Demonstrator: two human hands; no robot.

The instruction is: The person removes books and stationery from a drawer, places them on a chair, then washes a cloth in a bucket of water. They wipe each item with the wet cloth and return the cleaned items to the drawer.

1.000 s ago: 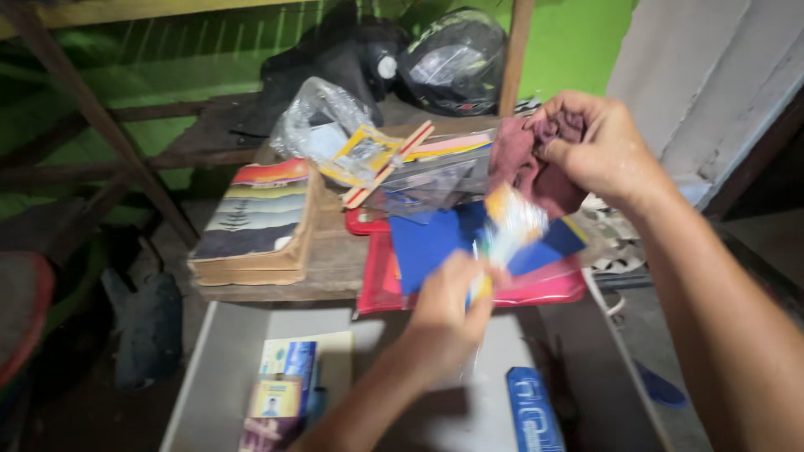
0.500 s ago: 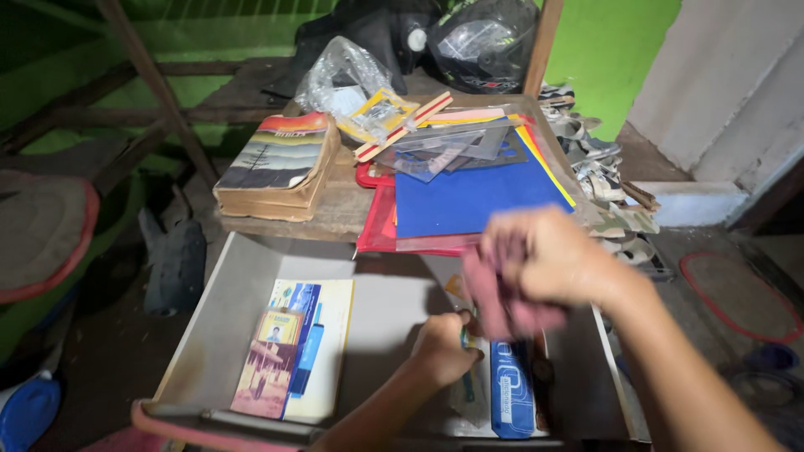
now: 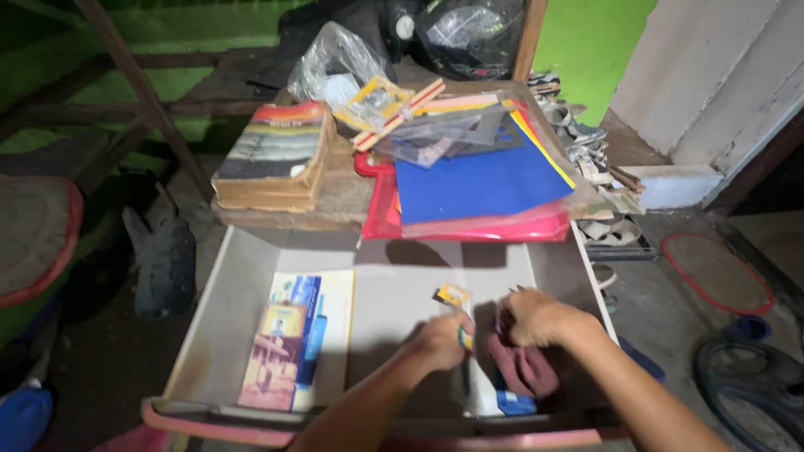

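Green walls are seen behind a rough wooden table (image 3: 335,209), and below its front edge a white drawer (image 3: 226,293) is pulled wide open. Inside the drawer, at the right, both hands are down low and close together. The left hand (image 3: 440,341) is curled shut around a small yellow packet (image 3: 453,295), whose top is seen sticking up above the knuckles; something thin and dark is also gripped beneath it, though what it is cannot be told. The right hand (image 3: 536,316) is closed loosely over a maroon cloth (image 3: 519,364), which is bunched against the drawer floor just beside the left hand. A blue object (image 3: 515,404) is partly covered by the cloth near the drawer's front edge. At the drawer's left, a pale booklet (image 3: 331,322) is laid flat, with a small picture book (image 3: 272,356) resting on top of it. Up on the table, a thick worn book (image 3: 276,155) is set at the left, and a blue folder (image 3: 477,184) is stacked on a red folder (image 3: 469,226) at the right. Behind those, a clear plastic bag (image 3: 335,63) and a dark helmet (image 3: 473,33) are placed. On the ground at the right, sandals (image 3: 586,151) are piled beside the table.
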